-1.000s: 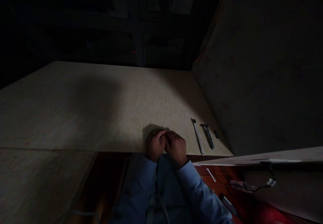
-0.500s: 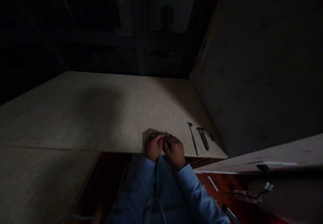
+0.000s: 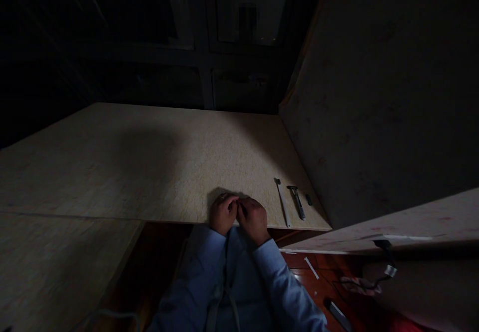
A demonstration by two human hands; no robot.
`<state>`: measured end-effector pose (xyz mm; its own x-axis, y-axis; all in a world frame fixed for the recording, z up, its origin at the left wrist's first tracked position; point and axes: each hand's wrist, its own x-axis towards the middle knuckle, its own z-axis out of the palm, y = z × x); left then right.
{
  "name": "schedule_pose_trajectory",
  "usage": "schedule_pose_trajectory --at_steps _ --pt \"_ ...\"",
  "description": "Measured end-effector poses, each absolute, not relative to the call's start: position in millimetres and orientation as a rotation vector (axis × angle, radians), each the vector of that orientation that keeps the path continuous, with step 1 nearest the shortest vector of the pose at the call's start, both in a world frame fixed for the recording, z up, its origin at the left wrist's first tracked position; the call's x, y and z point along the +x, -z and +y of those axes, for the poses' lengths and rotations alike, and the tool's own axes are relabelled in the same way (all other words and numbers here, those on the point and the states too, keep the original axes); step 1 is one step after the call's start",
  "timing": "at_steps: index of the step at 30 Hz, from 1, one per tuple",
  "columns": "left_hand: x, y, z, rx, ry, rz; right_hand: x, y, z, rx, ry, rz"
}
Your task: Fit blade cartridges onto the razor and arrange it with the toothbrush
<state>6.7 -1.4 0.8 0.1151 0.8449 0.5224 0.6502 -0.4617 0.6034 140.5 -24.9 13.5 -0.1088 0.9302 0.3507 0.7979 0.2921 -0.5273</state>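
My left hand [image 3: 223,213] and my right hand [image 3: 253,218] meet at the front edge of a pale, marbled tabletop [image 3: 209,162]. Both are closed, with fingers curled inward and fingertips together. Whatever they pinch, if anything, is hidden by the fingers and the dim light. To the right of my right hand lies a white toothbrush [image 3: 283,204] with a dark-bristled head pointing away from me. Beside it rests a razor [image 3: 298,204], its head also at the far end. A small dark piece [image 3: 309,199], too dim to name, sits right of the razor.
A patterned wall [image 3: 374,122] rises along the table's right side, and a dark window frame [image 3: 204,47] stands behind. On the reddish floor lie a white strip [image 3: 312,268], a dark cable with a white tag [image 3: 390,270] and a dark-and-white object [image 3: 339,317].
The whole view has shifted slightly, so things appear a little further left and up. Both hands stay together at the table edge with nearly the same pose.
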Motion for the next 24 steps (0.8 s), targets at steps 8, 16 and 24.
schedule_pose_trajectory --at_steps 8,16,24 --pt "7.5 5.4 1.8 2.189 -1.262 1.501 141.7 -8.9 -24.1 -1.497 -0.269 -1.925" --pt "12.2 12.4 4.7 2.218 -1.200 1.621 143.6 2.3 -21.0 -1.466 -0.276 -1.931" --pt "13.9 9.7 4.1 2.207 -1.084 1.686 144.0 7.0 -18.8 -1.489 -0.240 -1.980"
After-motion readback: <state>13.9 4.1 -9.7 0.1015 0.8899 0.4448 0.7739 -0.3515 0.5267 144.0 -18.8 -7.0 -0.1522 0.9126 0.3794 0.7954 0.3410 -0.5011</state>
